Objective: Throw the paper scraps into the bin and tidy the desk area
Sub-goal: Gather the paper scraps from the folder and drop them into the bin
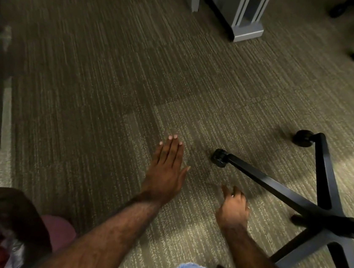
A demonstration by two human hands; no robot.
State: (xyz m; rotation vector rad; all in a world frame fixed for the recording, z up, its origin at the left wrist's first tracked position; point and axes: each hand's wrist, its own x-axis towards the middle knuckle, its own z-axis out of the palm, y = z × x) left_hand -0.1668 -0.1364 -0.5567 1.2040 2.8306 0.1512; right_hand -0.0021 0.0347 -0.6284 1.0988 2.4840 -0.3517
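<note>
Floor was carpet (112, 71), olive-tan with fine stripes, laid in tiles with visible seams; lower part lit brighter, upper part in shadow. On it to my right stood a black chair base (320, 218), star-shaped, two casters (219, 158) down on the carpet ahead of me. A grey desk leg (249, 16) stood on it at the top, with a narrower grey post just left of it. Second chair's caster sat top right. Dark furniture panel edge met the carpet at far left.
</note>
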